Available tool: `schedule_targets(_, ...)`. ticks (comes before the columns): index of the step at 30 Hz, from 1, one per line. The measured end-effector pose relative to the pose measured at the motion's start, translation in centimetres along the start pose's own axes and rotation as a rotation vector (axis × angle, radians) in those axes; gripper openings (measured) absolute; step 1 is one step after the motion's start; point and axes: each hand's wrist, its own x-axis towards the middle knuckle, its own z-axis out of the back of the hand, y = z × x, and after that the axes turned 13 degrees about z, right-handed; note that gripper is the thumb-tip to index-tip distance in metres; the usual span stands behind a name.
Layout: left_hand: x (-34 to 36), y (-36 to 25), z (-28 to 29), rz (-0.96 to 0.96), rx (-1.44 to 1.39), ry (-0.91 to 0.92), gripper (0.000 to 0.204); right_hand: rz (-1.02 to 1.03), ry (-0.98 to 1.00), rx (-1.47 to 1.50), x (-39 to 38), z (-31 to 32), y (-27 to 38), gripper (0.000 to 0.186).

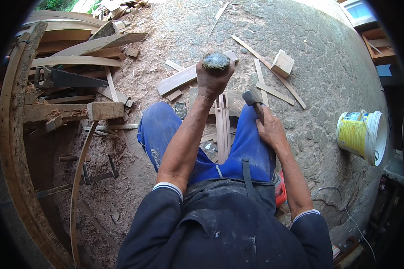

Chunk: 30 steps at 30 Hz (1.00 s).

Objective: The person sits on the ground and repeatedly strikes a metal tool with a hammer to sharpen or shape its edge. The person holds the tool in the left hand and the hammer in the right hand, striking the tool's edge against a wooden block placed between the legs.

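My left hand (212, 80) is closed round an upright tool with a broad, worn round top (216, 61), its lower part hidden by the fingers and wrist. Beneath it, between my blue-trousered knees, stands or lies a narrow grooved pale wooden workpiece (221, 134); whether the tool touches it is hidden. My right hand (269, 132) grips the handle of a hammer (251, 98) by my right thigh, its dark head raised toward the middle. A wider pale board (175, 84) lies just beyond my left hand.
At left are a timber frame (13, 107), stacked boards (90, 42), a handsaw (72, 78) and clamps (87, 172). Loose strips and a wooden block (283, 63) lie on the shaving-strewn ground ahead. A white bucket (355, 134) lies tilted at right, near a cable (345, 201).
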Motion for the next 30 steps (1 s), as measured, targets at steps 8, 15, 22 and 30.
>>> schedule_targets(8, -0.4, -0.2, 0.3, -0.043, -0.031, -0.156, 0.019, -0.031, 0.020, -0.022, 0.2, 0.1, 0.3, 0.047)
schedule_targets(15, -0.3, 0.3, 1.3, 0.170, -0.095, 0.030, 0.016, 0.047, -0.056, 0.051, 0.4, 0.2, -0.8, 0.052)
schedule_targets(22, -0.5, 0.6, 1.1, 0.220, -0.215, 0.040, 0.016, -0.109, -0.066, 0.857, 1.8, 4.8, 4.2, 0.048)
schedule_targets(30, -0.2, -0.5, 0.3, 0.090, -0.044, 0.015, 0.017, 0.355, -0.215, 0.316, 4.2, 10.4, 12.2, 0.058)
